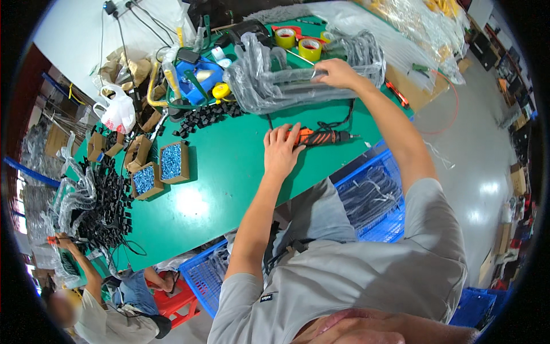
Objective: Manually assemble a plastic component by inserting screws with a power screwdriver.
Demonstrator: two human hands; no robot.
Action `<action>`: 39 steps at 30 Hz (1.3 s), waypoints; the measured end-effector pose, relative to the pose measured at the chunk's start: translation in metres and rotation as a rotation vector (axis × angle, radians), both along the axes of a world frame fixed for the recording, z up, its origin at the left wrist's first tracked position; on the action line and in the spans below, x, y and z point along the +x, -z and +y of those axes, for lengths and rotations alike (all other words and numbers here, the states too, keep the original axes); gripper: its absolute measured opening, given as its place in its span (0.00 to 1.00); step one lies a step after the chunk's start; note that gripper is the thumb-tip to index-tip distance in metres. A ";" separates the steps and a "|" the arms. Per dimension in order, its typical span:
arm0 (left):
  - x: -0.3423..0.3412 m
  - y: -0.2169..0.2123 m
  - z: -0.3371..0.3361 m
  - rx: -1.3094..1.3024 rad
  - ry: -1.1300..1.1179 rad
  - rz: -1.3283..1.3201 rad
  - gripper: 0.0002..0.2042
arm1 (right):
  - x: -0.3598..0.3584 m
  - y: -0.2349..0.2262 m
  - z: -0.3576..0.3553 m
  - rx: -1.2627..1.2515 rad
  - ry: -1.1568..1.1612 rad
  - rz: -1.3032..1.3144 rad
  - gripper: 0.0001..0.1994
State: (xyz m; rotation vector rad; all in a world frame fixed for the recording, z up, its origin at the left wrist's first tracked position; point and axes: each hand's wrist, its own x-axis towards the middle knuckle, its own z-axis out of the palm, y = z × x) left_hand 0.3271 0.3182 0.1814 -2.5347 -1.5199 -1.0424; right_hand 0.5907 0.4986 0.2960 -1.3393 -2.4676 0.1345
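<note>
Table point(229, 172): green. Power screwdriver point(321, 137): orange and black, striped grip. Tape rolls point(298, 43): yellow, red inner labels. Crates point(378, 198): blue mesh. Small cartons point(163, 169): brown, contents bluish, possibly screws. Stool point(175, 301): red. Wrapped parts point(298, 74): grey under clear plastic. Shirt point(355, 281): grey.

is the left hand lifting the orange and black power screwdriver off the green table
No, the left hand rests on the orange and black power screwdriver, which lies flat on the green table.

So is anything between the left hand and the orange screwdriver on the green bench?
Nothing visible. The left hand already rests on the orange end of the screwdriver, fingers spread. The right hand is farther off, on the plastic-wrapped parts.
</note>
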 end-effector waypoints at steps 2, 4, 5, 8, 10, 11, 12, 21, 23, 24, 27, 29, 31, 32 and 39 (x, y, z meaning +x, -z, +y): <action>0.001 0.000 -0.003 -0.053 0.004 -0.001 0.32 | 0.000 -0.019 0.004 0.158 0.066 0.117 0.20; -0.003 -0.002 -0.002 -0.063 0.001 -0.003 0.32 | -0.001 -0.042 0.015 0.213 0.185 0.141 0.18; 0.001 -0.005 -0.001 -0.065 0.016 0.010 0.32 | 0.019 -0.053 0.029 0.393 0.227 0.260 0.18; -0.002 -0.001 -0.002 -0.073 0.015 0.012 0.32 | 0.060 -0.088 0.050 0.412 0.369 0.448 0.21; -0.003 -0.002 -0.001 -0.063 0.020 -0.004 0.33 | 0.099 -0.100 0.053 0.640 0.628 0.492 0.22; 0.000 -0.002 -0.001 -0.063 0.029 -0.021 0.32 | 0.136 -0.100 0.050 0.693 0.749 0.564 0.22; 0.003 -0.003 -0.001 -0.065 0.043 -0.039 0.31 | 0.170 -0.099 0.045 0.746 0.873 0.635 0.22; 0.005 0.000 0.005 0.002 0.095 -0.060 0.32 | 0.266 -0.108 -0.045 0.941 0.926 1.408 0.22; -0.009 0.003 0.000 -0.010 0.034 -0.057 0.32 | 0.197 -0.112 -0.053 0.542 0.638 1.341 0.17; -0.009 0.005 0.001 -0.011 0.039 -0.056 0.32 | 0.170 -0.112 -0.064 0.497 0.524 1.184 0.14; -0.002 0.004 0.004 0.007 0.055 -0.060 0.32 | 0.127 -0.097 -0.074 0.570 0.181 0.804 0.07; 0.002 0.001 0.004 0.012 0.067 -0.054 0.32 | 0.123 -0.081 -0.065 0.591 0.110 0.386 0.11; -0.003 0.002 0.003 0.014 0.052 -0.047 0.32 | 0.081 -0.090 -0.060 0.732 -0.020 0.189 0.08; -0.003 0.004 0.002 0.007 0.050 -0.048 0.32 | 0.063 -0.098 -0.061 0.873 -0.142 -0.019 0.06; -0.006 0.000 -0.002 -0.049 0.092 -0.107 0.33 | 0.021 -0.132 -0.065 0.838 -0.377 -0.173 0.13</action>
